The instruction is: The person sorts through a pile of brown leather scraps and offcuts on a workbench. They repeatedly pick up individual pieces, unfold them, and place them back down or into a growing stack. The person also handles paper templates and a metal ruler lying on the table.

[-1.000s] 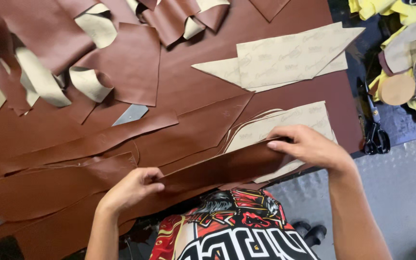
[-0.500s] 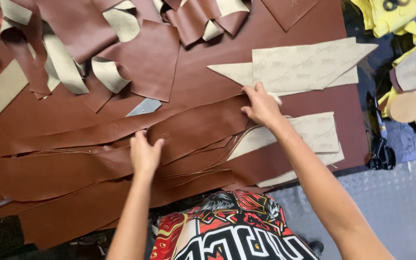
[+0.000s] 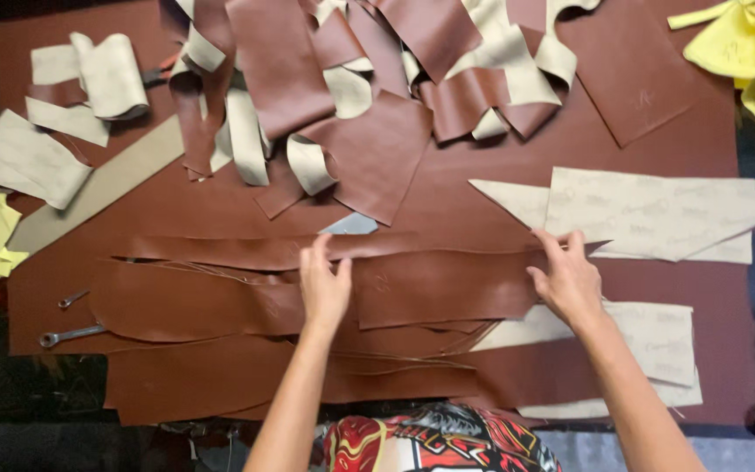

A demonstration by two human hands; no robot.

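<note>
**2 flat hands on a long brown strip**

On the brown-covered table (image 3: 675, 140), 2 bare hands press down on 1 long brown leather strip (image 3: 447, 284) that runs left to right across the middle of the view. Left hand (image 3: 323, 287) lies palm down near the strip's middle, fingers spread and pointing away from the person, gripping nothing. Right hand (image 3: 567, 278) lies flat on the strip's right end, fingers open and loosely spread, also gripping nothing.

Just beyond the strip lies 1 narrower brown strip (image 3: 246, 252), and nearer the person at least 2 more wide brown pieces (image 3: 203, 380) overlap one another; the exact count of layers there cannot be told. 1 small grey scrap (image 3: 351, 225) sits just past the left hand's fingertips.

Right of the right hand, 2 pale pointed pattern sheets (image 3: 648, 214) overlap, and 1 more pale sheet (image 3: 657, 336) lies partly under the brown pieces nearer the person.

At the far edge sits 1 tangled heap of curled brown and cream offcuts (image 3: 351, 96), too jumbled to count. 3 cream curled pieces (image 3: 72, 96) lie at the far left. 1 wrench (image 3: 72, 334) and 1 smaller metal tool (image 3: 72, 299) rest at the left edge. Yellow material (image 3: 753, 52) shows at the far right corner.
</note>
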